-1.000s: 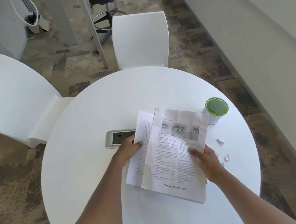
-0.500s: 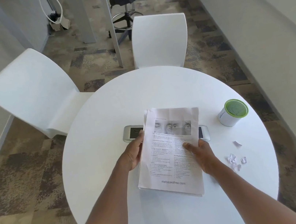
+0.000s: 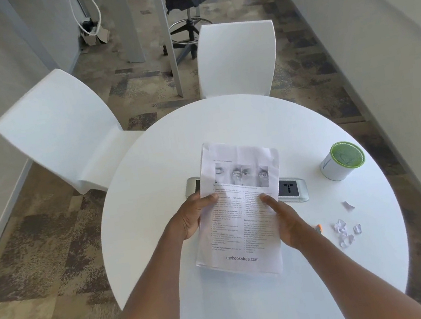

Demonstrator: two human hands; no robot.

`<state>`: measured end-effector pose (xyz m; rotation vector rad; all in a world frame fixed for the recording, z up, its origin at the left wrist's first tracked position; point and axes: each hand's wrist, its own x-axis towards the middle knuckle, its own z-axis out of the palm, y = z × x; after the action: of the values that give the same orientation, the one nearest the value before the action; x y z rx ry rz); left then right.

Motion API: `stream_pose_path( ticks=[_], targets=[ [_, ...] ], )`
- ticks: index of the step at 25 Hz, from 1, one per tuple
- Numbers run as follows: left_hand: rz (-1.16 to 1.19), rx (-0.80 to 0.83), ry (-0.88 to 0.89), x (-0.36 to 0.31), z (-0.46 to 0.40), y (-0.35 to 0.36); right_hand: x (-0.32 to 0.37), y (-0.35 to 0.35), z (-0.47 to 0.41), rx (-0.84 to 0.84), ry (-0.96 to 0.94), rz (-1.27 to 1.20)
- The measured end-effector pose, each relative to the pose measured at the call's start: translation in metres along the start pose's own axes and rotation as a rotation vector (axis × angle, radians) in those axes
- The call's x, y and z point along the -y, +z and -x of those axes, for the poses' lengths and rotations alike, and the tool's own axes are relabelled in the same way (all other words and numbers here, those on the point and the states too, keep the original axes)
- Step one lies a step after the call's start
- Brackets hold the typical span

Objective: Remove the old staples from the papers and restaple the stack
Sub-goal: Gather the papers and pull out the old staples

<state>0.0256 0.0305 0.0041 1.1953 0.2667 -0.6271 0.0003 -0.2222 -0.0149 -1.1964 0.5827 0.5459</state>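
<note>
A stack of printed papers (image 3: 241,225), with a strip of eye photos at the top, stands tilted up from the round white table (image 3: 294,125), its lower edge near the table top. My left hand (image 3: 196,216) grips its left edge, thumb on the front page. My right hand (image 3: 283,216) holds the right edge, thumb on the print. The sheets look squared together. A small orange-tipped object (image 3: 319,228) peeks out just right of my right wrist; I cannot tell what it is.
A silver power socket panel (image 3: 291,188) is set in the table behind the papers. A white cup with a green lid (image 3: 342,160) stands at the right. Several torn paper scraps (image 3: 344,232) lie near the right edge. Two white chairs (image 3: 236,57) stand beyond the table.
The sheets were fanned out and lying slanted; both hands have pulled them into one aligned stack and raised it upright. The view shifted, so everything sits farther right.
</note>
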Motion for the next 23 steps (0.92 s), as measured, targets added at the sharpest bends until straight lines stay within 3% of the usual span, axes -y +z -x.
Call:
stream_pose_path(
  ticks=[4,13,18,23],
  targets=[
    [-0.006,0.003,0.016,-0.001,0.001,-0.006,0.004,0.001,0.002,0.088,0.032,-0.057],
    [-0.225,-0.184,0.249,-0.02,-0.007,0.016,0.033,0.004,0.004,-0.126,-0.453,0.127],
    [-0.28,-0.335,0.376,-0.025,-0.011,0.031,0.04,0.005,0.008,-0.229,-0.616,0.222],
    [-0.192,-0.209,0.336,-0.035,-0.003,0.029,0.042,-0.003,0.016,-0.182,-0.603,0.265]
  ],
)
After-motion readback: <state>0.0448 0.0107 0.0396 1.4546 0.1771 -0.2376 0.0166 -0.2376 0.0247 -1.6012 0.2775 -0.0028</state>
